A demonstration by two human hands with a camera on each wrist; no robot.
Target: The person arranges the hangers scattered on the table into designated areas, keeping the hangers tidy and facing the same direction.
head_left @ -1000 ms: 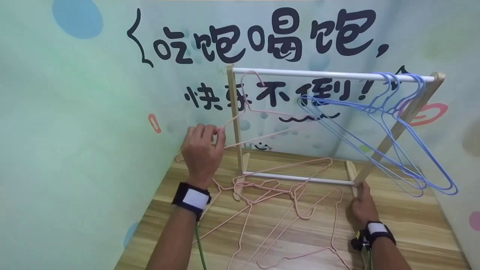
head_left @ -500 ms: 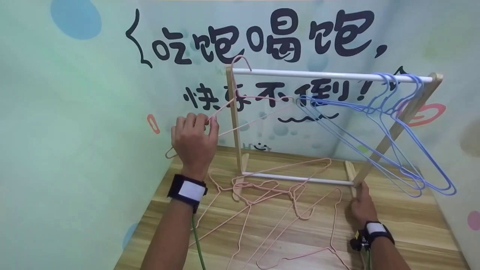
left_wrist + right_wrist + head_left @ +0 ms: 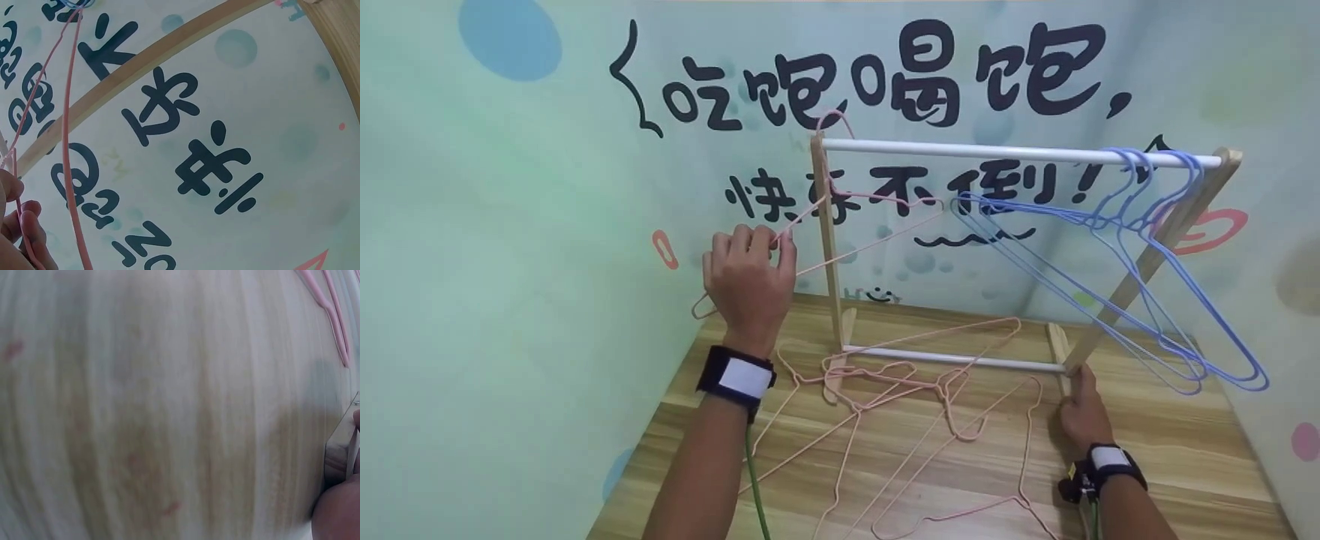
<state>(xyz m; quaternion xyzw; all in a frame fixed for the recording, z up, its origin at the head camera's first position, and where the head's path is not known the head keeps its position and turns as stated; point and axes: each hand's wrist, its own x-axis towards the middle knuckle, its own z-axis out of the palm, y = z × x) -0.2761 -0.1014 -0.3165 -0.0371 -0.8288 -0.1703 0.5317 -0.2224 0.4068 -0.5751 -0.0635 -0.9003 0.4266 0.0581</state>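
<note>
At left, fingers (image 3: 40, 233) pinch a pink hanger (image 3: 66, 135), clearest from the wrist; right fingers (image 3: 1084, 386) seemingly grip the rack (image 3: 997, 151).

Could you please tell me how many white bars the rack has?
2: an upper bar joining the tops of the wooden uprights, and a lower bar joining them near the floor; I see no sign of hidden ones.

Small booth-like setting: lettered wall (image 3: 877, 37), wood-grain surface (image 3: 1185, 442).
</note>
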